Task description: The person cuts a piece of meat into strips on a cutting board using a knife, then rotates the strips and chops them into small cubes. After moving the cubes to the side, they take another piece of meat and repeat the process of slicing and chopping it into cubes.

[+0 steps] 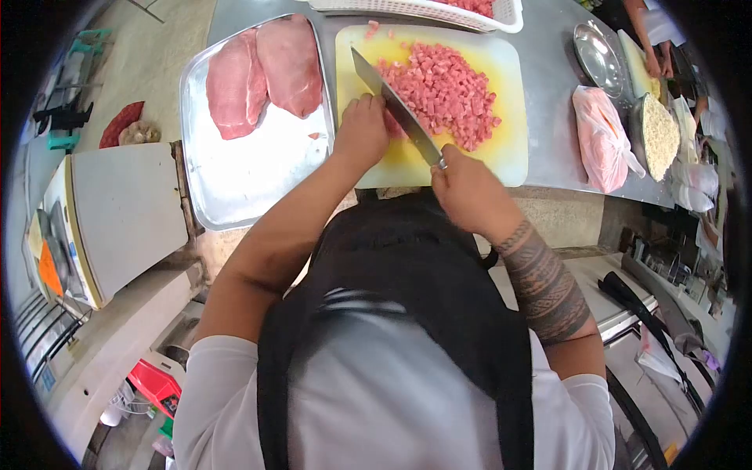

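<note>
My right hand [472,190] is wrapped round the handle of a large kitchen knife [401,110], whose blade points up and to the left across the cutting board [509,117]. Close beside the blade, my left hand [365,127] has its fingers curled down on a piece of raw meat [394,127], mostly hidden by the hand and knife. Right of the blade lies a heap of diced raw meat [446,90]. Two big slabs of raw meat [290,63] rest in a metal tray [262,180] left of the board.
A white plastic basket [511,17] with more diced meat stands behind the board. To the right are a plastic bag of pink contents [599,141], a bowl of pale crumbly food [659,137] and a metal bowl [599,59]. Another person's arm [642,35] reaches in at the far right.
</note>
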`<state>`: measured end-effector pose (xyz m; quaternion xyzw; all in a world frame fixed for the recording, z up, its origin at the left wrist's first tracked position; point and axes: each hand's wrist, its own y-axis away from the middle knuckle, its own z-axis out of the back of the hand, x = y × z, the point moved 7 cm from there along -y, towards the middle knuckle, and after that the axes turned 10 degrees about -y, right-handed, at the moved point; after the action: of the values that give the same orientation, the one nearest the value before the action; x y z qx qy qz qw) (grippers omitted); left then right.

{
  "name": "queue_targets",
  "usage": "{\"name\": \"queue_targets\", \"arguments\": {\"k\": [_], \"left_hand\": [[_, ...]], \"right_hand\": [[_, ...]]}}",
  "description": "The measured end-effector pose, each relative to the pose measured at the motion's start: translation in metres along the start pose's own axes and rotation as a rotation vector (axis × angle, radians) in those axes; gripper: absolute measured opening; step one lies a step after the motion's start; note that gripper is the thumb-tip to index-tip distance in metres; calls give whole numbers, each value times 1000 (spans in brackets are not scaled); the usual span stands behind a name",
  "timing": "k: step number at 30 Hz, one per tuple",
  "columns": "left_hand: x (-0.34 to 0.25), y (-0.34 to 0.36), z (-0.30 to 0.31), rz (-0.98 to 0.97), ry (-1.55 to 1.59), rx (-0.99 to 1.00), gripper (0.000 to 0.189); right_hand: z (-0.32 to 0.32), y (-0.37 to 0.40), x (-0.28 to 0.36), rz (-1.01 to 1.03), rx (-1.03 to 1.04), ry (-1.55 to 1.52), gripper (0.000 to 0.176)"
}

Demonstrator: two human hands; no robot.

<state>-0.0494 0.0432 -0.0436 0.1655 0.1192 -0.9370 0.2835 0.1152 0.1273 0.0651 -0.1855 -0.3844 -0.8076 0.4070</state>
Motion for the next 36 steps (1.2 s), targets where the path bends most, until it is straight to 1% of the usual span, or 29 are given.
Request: {"name": "queue_targets", "arguments": {"k": [1, 3, 5, 7, 9, 10, 12, 13, 15, 16, 19, 22, 25, 28, 30, 31, 34, 36], "left_hand": [[0, -1, -2, -11, -13, -28, 29], [-1, 2, -8, -29, -35, -23, 28], [0, 2, -3, -54, -41, -21, 26], [-5, 2, 9, -97, -8, -4, 24], [1, -2, 9, -36, 68, 65, 21], [5, -3, 10, -1, 104, 102, 20], [6, -2, 13, 31, 100, 149, 19], [6, -2, 13, 46, 99, 170, 18], [8, -2, 7, 16, 89, 95, 18], [8, -1, 5, -3, 84, 62, 17], [8, 0, 5, -123, 86, 13, 21], [6, -4, 6, -105, 72, 119, 19], [6, -3, 22, -50, 92, 157, 16], [14, -5, 18, -65, 84, 140, 15], [14, -7, 13, -39, 47, 199, 15], [13, -8, 11, -29, 29, 228, 15], [20, -7, 7, -83, 68, 151, 19], [19, -4, 7, -106, 30, 171, 19]], "right_hand": [[-9, -10, -6, 9, -43, -30, 34], [-40, -45, -23, 26, -126, -92, 34], [-34, -84, -4, 136, -190, -71, 33], [-29, -93, 2, 204, -223, -61, 32], [-22, -96, 8, 261, -222, -59, 32], [-16, -84, 12, 258, -222, -55, 32], [-8, -34, 14, 240, -212, -50, 31], [-10, -19, 10, 145, -153, -36, 30], [-17, 0, 0, -45, -39, -7, 30], [-27, -8, -5, 11, -98, -50, 31], [-39, -56, -4, 73, -172, -81, 34], [-31, -92, 3, 170, -219, -82, 36], [-21, -71, 13, 171, -194, -47, 36], [-14, -14, 14, 97, -187, -55, 35], [-25, -8, 8, 42, -149, -71, 36], [-32, -8, 3, 13, -133, -79, 36], [-50, -62, -1, 86, -222, -126, 37], [-47, -82, 5, 105, -243, -166, 36]]}}
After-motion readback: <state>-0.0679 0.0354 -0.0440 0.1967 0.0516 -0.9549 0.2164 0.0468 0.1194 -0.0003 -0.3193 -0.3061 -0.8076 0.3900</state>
